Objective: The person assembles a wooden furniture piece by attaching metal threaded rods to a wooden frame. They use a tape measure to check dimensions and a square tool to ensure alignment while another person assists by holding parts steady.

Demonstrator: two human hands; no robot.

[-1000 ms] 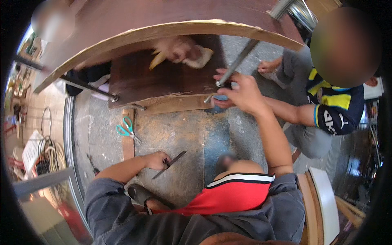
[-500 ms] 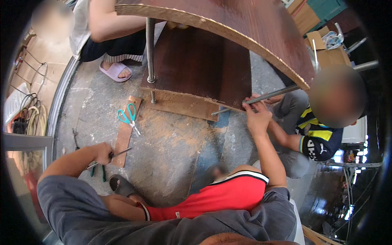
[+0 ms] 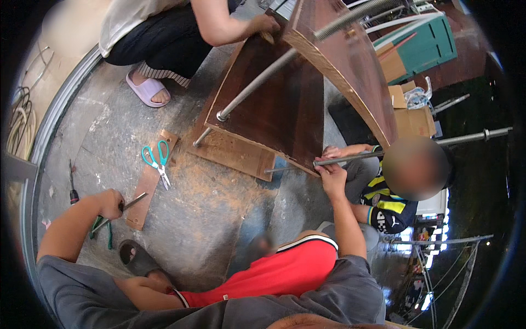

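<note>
My left hand [image 3: 113, 204] is closed around a slim metal bar-like tool [image 3: 135, 201], its straight end sticking out to the right; the exact kind is unclear. At the near right corner of a dark brown board [image 3: 268, 104], my right hand [image 3: 332, 179] has its fingers closed at the end of a long metal rod [image 3: 378, 155], where the rod meets the board. Any nut there is hidden by my fingers. A second board [image 3: 345, 66] stands above, tilted, joined by threaded rods such as the left one [image 3: 255, 85].
Teal-handled scissors [image 3: 157, 160] lie on a wooden strip [image 3: 143, 192]; green-handled pliers [image 3: 109, 233] and a screwdriver [image 3: 73, 186] rest nearby on the floor. One person's hand [image 3: 265, 25] is on the board's far side; another person's hand [image 3: 332, 152] is beside mine. Sawdust covers the concrete.
The upper board now appears further right and more steeply tilted. The far person's hand now shows on the lower board. My right hand stays at the rod end; my left still holds the tool.
</note>
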